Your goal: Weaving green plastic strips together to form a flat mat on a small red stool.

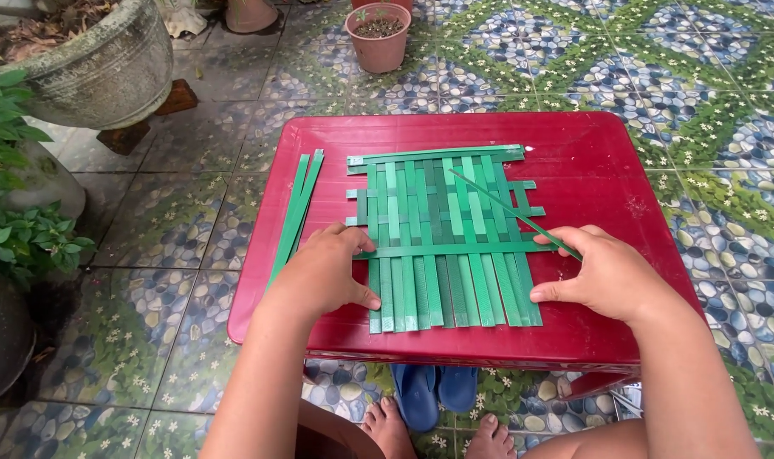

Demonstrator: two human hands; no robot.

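Pinning green woven mat [442, 234] flat on red table [591, 170]: left hand [323, 272] open-palmed, right hand [604, 272] pinching loose strip [510, 212].

Low table [574, 153] at centre of tiled floor [192, 229]. On it, slightly left of middle: woven mat of strips [442, 234], loose ends trailing toward near edge. Left of mat, apart from it: bundle of spare strips [295, 212], lying slantwise along table's left side. Across mat's upper right: one loose strip [506, 208], running diagonally down under right hand [604, 272]. Left hand [323, 272] at mat's left edge, thumb touching it; right hand at right edge. Behind table: small pot [378, 38]. Far left: large planter [98, 72] on blocks (leafy plants [13, 195] just before it). Under near edge: sandals [434, 391], bare feet [438, 429] beside them.
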